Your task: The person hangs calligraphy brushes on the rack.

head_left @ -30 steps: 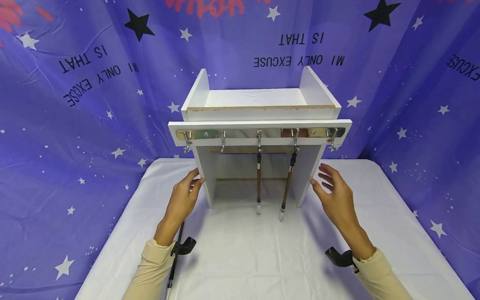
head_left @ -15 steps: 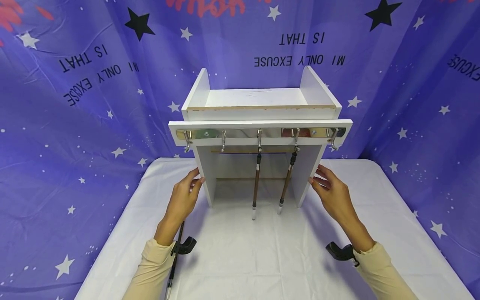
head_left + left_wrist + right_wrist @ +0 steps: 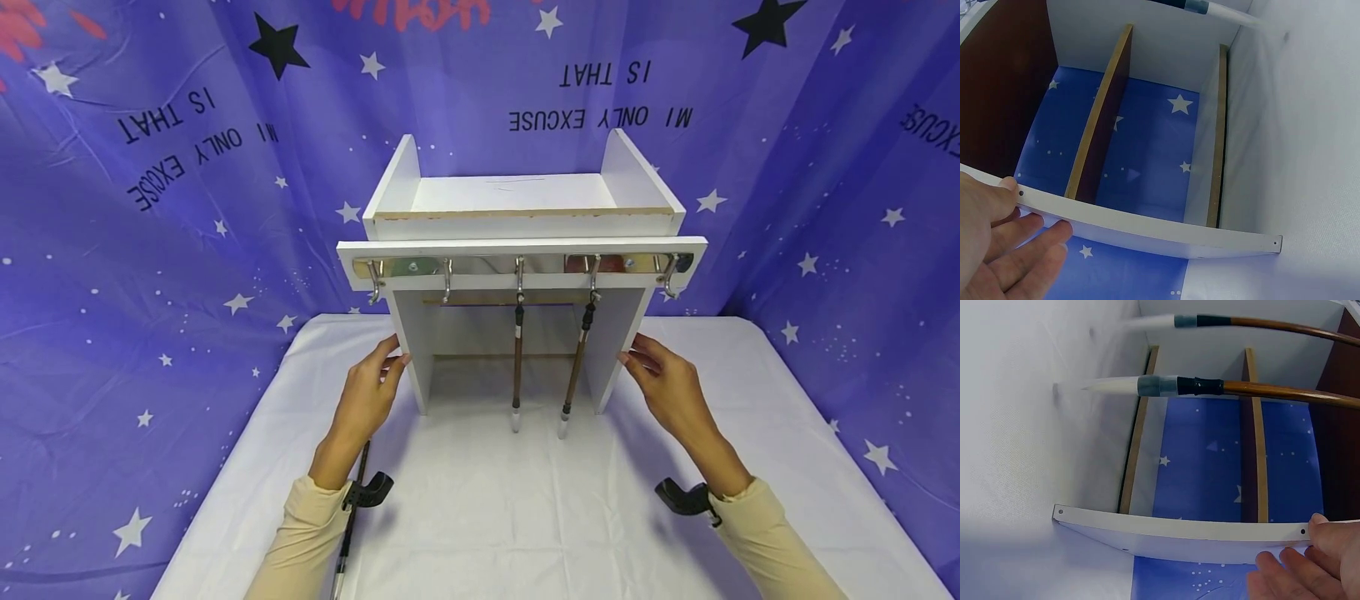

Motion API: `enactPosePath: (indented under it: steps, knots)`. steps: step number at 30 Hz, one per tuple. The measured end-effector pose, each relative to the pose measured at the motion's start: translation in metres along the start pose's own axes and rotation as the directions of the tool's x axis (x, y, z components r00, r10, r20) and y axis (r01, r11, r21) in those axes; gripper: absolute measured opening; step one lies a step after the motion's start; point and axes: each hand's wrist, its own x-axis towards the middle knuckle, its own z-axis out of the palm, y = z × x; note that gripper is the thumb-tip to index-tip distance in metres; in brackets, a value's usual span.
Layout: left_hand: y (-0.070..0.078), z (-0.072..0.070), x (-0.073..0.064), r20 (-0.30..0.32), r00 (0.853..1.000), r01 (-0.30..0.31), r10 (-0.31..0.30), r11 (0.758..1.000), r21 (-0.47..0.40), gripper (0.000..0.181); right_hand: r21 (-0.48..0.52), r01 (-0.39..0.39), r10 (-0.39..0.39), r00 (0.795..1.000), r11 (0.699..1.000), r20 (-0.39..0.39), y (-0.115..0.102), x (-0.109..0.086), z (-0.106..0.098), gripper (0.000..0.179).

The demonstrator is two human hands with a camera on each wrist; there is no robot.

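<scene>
A white shelf unit (image 3: 510, 227) with an open top tray stands on the table, a metal hook rail (image 3: 487, 265) across its front. Two calligraphy brushes with brown handles hang tip down from the rail: a middle brush (image 3: 517, 358) and a right brush (image 3: 576, 367). My left hand (image 3: 366, 392) holds the left side panel (image 3: 1147, 215), thumb on its front edge, fingers along the outer face. On the other side my right hand (image 3: 670, 387) pinches the right side panel (image 3: 1185, 531) the same way. Both white brush tips (image 3: 1110, 386) point at the tabletop.
Another dark brush (image 3: 348, 533) lies on the white-covered table (image 3: 480, 517) at the left, partly under my left wrist. A purple star-printed curtain (image 3: 480, 83) surrounds the table at the back and sides.
My right hand has closed in on the right panel; a second ago its fingers were spread beside it. The hanging brushes have swung slightly. My left hand has stayed in place.
</scene>
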Motion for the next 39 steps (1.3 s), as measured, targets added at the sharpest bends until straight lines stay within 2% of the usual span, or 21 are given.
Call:
enactPosePath:
  steps: [20, 28, 34, 39]
  knots:
    - [0.002, -0.001, 0.0, 0.015, 1.0, 0.022, -0.022, 1.0, -0.006, 0.041, 0.0, 0.014, -0.014, 1.0, 1.0, 0.007, 0.001, 0.0, -0.001, 0.036]
    - [0.002, -0.004, -0.004, 0.034, 0.999, 0.033, -0.033, 0.999, -0.009, 0.043, 0.008, 0.013, -0.013, 1.0, 1.0, 0.012, 0.001, 0.001, -0.001, 0.037]
    - [-0.001, -0.008, -0.011, 0.044, 0.995, 0.085, -0.088, 0.994, 0.072, 0.048, 0.01, 0.017, -0.017, 1.0, 1.0, 0.011, 0.0, 0.0, -0.001, 0.037]
    - [-0.003, -0.013, -0.02, 0.074, 0.984, 0.143, -0.16, 0.971, 0.192, 0.052, 0.011, 0.014, -0.014, 1.0, 1.0, 0.014, -0.001, 0.0, -0.001, 0.038]
